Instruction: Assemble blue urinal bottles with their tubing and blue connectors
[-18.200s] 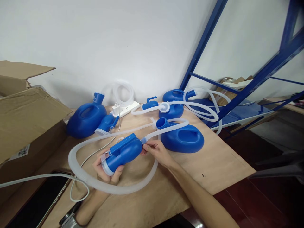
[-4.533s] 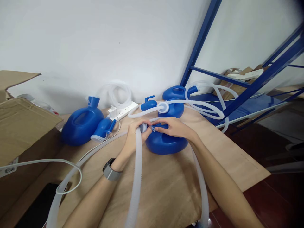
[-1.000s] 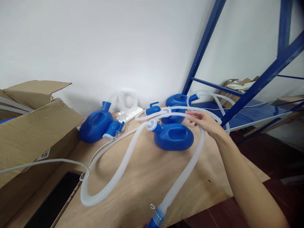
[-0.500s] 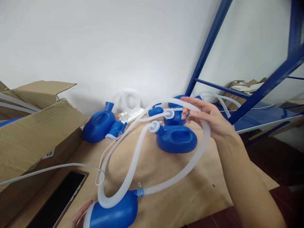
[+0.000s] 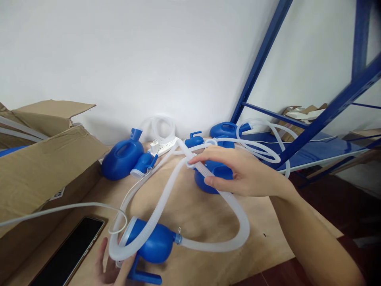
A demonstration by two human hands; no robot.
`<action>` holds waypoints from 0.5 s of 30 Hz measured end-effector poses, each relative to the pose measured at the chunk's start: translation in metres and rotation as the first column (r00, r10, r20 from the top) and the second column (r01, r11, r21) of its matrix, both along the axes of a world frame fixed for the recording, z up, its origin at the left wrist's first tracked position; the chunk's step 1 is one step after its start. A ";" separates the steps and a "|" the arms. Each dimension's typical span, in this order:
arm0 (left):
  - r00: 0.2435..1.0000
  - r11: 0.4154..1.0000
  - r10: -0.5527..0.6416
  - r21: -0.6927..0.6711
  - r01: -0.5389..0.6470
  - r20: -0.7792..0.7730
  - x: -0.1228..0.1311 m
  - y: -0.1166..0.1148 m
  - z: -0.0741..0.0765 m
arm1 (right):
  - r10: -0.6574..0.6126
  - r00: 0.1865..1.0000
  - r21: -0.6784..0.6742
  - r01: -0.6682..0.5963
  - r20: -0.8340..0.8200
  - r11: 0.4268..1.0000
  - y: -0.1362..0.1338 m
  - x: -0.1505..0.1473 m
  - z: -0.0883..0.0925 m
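Note:
My left hand (image 5: 113, 268) grips the white-rimmed end of a blue urinal cup (image 5: 157, 246), which lies on its side with its handle pointing down toward me. A translucent corrugated hose (image 5: 220, 245) runs from the cup's narrow end and loops across the surface. My right hand (image 5: 241, 171) holds this hose between thumb and fingers, above a blue urinal bottle (image 5: 205, 182) and partly hiding it. Another stretch of hose reaches the bottle's white cap (image 5: 190, 163) and crosses in front of the cup.
A black phone (image 5: 71, 254) and an open cardboard box (image 5: 50, 171) are on the left. Behind stand another blue bottle (image 5: 122, 159), a smaller blue cup (image 5: 145, 163) and a white power strip (image 5: 168, 146). Blue shelving (image 5: 262, 59) rises at right.
My right hand has moved left and down with the hose, over the bottle. My left hand has raised and turned the cup, so its handle now shows.

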State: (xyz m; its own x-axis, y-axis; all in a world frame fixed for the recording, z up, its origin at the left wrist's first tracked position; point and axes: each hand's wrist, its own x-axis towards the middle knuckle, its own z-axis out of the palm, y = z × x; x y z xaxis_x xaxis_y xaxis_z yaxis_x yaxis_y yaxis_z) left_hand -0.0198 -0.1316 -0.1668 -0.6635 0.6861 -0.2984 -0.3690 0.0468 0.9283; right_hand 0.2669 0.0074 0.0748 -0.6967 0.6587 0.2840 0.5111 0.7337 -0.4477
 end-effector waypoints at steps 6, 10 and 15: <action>0.995 0.991 0.094 0.094 -0.090 -0.029 0.009 0.010 0.030 | -0.186 0.968 0.187 0.154 0.171 0.970 0.020 -0.025 -0.025; 0.991 0.976 0.121 0.186 -0.109 -0.053 0.020 0.016 0.042 | -0.185 0.972 0.100 0.172 0.146 0.980 0.033 -0.046 -0.040; 0.977 0.970 0.154 0.212 -0.121 -0.145 0.032 0.022 0.051 | 0.017 0.981 0.022 -0.022 0.192 1.000 0.030 -0.062 -0.043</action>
